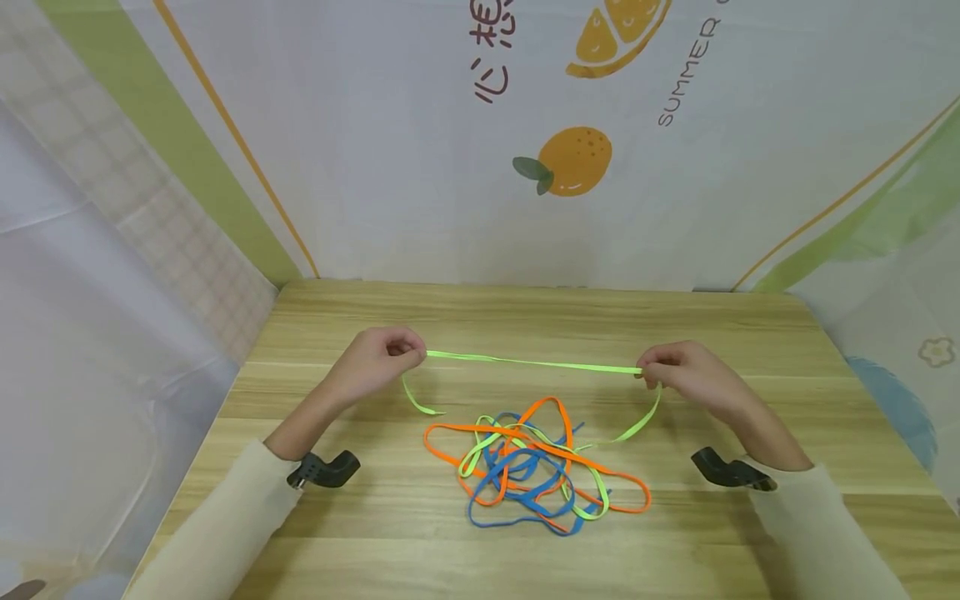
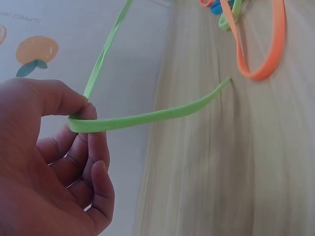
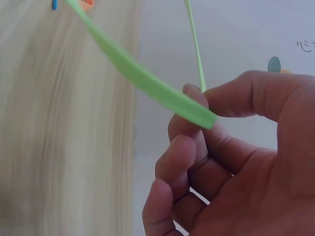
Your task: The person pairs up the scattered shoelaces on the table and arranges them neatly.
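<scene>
A flat neon-green shoelace (image 1: 532,362) is stretched nearly straight between both hands above the table. My left hand (image 1: 381,360) pinches it between thumb and index finger, and a short tail (image 2: 162,115) hangs from there. At the other side, my right hand (image 1: 692,375) also pinches the lace with thumb and fingertips; a loose end (image 3: 142,81) droops from it toward the pile. Below the taut stretch lies a tangle of orange (image 1: 551,402), blue (image 1: 517,522) and green (image 1: 597,500) laces. Whether the held lace's right end joins that tangle I cannot tell.
The wooden table (image 1: 360,533) reaches back to a white cloth backdrop (image 1: 420,167) printed with oranges and lettering. Another hanging cloth (image 1: 82,350) borders the left side. Each wrist carries a black camera mount, one on the left (image 1: 326,469) and one on the right (image 1: 729,471).
</scene>
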